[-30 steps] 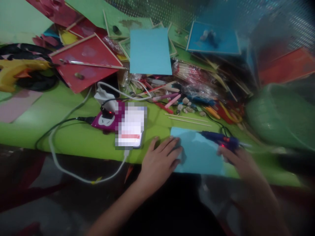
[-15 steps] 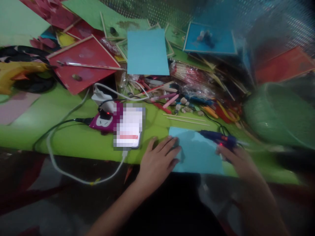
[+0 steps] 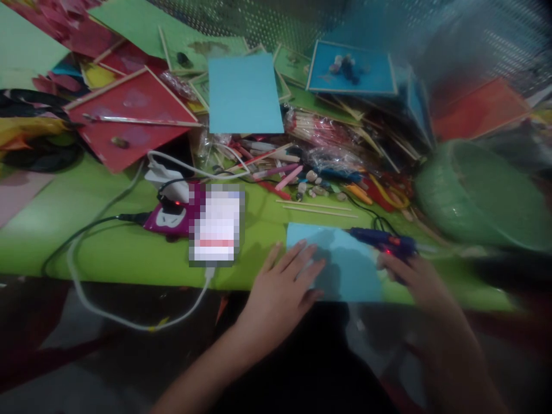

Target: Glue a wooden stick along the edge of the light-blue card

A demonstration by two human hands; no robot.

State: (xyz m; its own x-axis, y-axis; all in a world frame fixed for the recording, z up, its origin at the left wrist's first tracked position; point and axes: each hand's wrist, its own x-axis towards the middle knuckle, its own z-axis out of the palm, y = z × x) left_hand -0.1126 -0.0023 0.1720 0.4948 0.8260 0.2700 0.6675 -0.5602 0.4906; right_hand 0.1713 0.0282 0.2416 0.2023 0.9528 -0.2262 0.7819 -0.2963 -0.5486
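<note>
A light blue sheet [image 3: 345, 270] lies at the front edge of the green table. My left hand [image 3: 282, 287] rests with fingers spread over the sheet's left side, holding nothing. In my right hand [image 3: 407, 276] is a dark blue glue gun [image 3: 382, 238] with a red light, its nozzle pointing left at the sheet's top edge. Two thin sticks [image 3: 319, 209] lie just beyond the sheet.
Left of the sheet are a phone [image 3: 218, 230] and a magenta power strip [image 3: 172, 218] with cables. Behind lie pens [image 3: 288, 177], pebbles, a second blue sheet [image 3: 245, 95] and a red framed board [image 3: 138, 115]. A green basket [image 3: 478, 195] stands right.
The view has shifted so most table items sit farther left. My left hand has moved slightly right relative to the sheet. The glue gun stays in my right hand near the top edge.
</note>
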